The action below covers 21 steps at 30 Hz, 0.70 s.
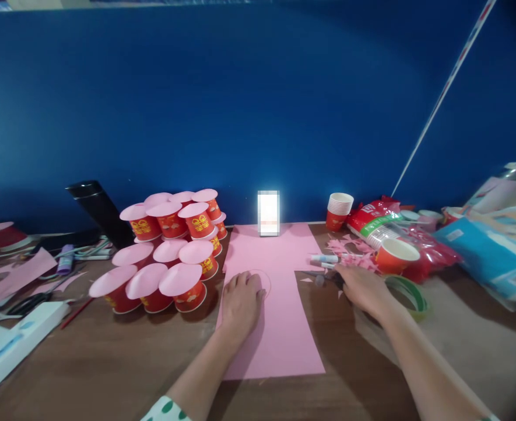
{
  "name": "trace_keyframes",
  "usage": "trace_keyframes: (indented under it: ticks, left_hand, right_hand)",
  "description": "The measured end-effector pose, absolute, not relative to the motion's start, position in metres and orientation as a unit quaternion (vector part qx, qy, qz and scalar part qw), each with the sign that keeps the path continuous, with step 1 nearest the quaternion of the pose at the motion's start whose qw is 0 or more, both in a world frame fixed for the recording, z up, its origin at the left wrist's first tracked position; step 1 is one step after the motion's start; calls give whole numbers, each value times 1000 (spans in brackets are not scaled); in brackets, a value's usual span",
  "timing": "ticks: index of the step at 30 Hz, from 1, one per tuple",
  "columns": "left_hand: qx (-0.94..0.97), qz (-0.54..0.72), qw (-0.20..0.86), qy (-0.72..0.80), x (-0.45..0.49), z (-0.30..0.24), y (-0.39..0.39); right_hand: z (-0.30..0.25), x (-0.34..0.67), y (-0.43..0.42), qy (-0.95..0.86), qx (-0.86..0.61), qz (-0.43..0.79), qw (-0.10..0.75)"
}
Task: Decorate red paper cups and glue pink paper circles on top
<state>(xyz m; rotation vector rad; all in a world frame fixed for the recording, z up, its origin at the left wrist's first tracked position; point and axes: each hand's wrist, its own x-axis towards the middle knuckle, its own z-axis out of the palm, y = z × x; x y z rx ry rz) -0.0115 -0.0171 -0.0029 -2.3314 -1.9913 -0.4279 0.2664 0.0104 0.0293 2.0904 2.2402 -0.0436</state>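
**Left hand point(243, 301) flat on pink paper point(275, 345), right hand point(362, 286) beside pens point(325, 258)**

On the desk point(152, 362), far to the left of the pink paper: a white power strip point(30, 336), with a purple glue stick point(66, 260) behind. Nearer to the pink paper, a tilted black bottle point(102, 213). Just left of the pink paper, rows of red cups point(190, 297), topped with pink discs point(146, 282).

Over the pink paper's left side, the left hand: palm down, fingers extended and close together, nothing visible in hold. Next to the fingertips, a drawn circle point(269, 283), partly covered. At the pink paper's far edge, a bright, blurred rectangle point(269, 213).

Off the pink paper's right side, the right hand: palm down, fingers bent, pens close to the fingertips. Impossible to tell how far open, or whether gripping anything. Farther right of the pink paper: pink scraps point(345, 247), a cup stack point(340, 211), a single cup point(395, 260), green tape point(418, 295) and a blue packet point(472, 251).
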Motion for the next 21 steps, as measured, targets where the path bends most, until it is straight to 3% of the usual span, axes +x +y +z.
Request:
trace_keyframes:
  ticks: [8,21]
  left_hand:
    - [-738,-173,-21,-652,-15,-7,-13]
    - [-642,-320,-201,-667,-22,0,-6]
  right_hand:
    - [30,270,11,744,666,-47,-20]
    - [41,288,10,719,614,-276,-174]
